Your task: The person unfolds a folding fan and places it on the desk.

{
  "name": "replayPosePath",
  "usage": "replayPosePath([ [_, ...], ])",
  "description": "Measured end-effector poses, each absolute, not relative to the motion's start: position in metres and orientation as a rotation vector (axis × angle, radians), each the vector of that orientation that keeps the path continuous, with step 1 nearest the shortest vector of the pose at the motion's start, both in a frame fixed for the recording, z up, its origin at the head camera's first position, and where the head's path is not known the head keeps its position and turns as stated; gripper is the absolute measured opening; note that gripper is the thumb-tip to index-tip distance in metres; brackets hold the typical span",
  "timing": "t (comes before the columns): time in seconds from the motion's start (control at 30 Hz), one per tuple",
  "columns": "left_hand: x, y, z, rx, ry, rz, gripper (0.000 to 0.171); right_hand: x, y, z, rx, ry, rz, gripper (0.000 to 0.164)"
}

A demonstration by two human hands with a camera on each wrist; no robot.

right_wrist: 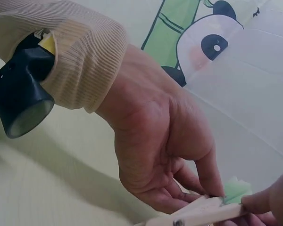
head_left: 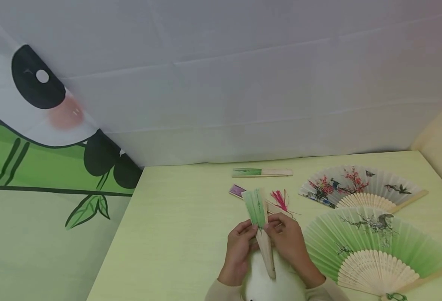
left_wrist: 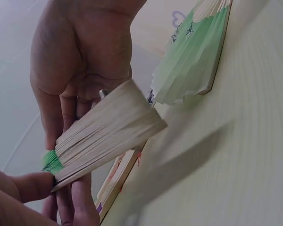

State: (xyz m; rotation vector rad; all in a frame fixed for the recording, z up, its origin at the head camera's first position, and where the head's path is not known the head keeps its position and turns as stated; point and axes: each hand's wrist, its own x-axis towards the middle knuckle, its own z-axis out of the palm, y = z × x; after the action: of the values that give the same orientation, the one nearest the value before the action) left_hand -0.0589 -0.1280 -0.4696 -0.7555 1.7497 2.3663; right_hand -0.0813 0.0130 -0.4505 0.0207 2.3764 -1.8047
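Both hands hold a partly folded green folding fan point(head_left: 256, 209), its pleated leaf pointing away and its bare wooden ribs narrowing toward the person. My left hand point(head_left: 239, 251) pinches its left side where leaf meets ribs. On the opposite side, my right hand point(head_left: 289, 239) pinches the right edge with thumb and fingers. From the left wrist, the bundled ribs point(left_wrist: 108, 127) show close up, with a strip of green pleats between the hands. The right wrist view catches the rivet end of the ribs point(right_wrist: 193, 215) and a bit of green leaf point(right_wrist: 237, 189).
An opened green fan point(head_left: 379, 234) lies at the right, below an opened white flowered fan point(head_left: 350, 184). A folded green fan point(head_left: 262, 172) lies at the back. Behind the held fan are a folded purple fan point(head_left: 237, 190) and a pink tassel point(head_left: 280, 200). A white cloth wall point(head_left: 266, 92) borders the table.
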Motion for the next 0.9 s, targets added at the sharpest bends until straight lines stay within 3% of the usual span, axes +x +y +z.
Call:
replayPosePath([
  [0.33, -0.055, -0.130, -0.466, -0.851, 1.747, 2.478, 0.018, -0.081, 0.020, -0.448, 0.217, 2.130, -2.000, 0.022],
  [0.67, -0.052, -0.142, -0.465, -0.947, 1.765, 2.553, 0.021, -0.080, 0.025, -0.451, 0.279, 2.027, -2.116, 0.033],
  [0.9, -0.050, -0.150, -0.465, -0.930, 1.720, 2.628, 0.029, -0.080, 0.026, -0.452, 0.316, 1.932, -2.192, 0.028],
])
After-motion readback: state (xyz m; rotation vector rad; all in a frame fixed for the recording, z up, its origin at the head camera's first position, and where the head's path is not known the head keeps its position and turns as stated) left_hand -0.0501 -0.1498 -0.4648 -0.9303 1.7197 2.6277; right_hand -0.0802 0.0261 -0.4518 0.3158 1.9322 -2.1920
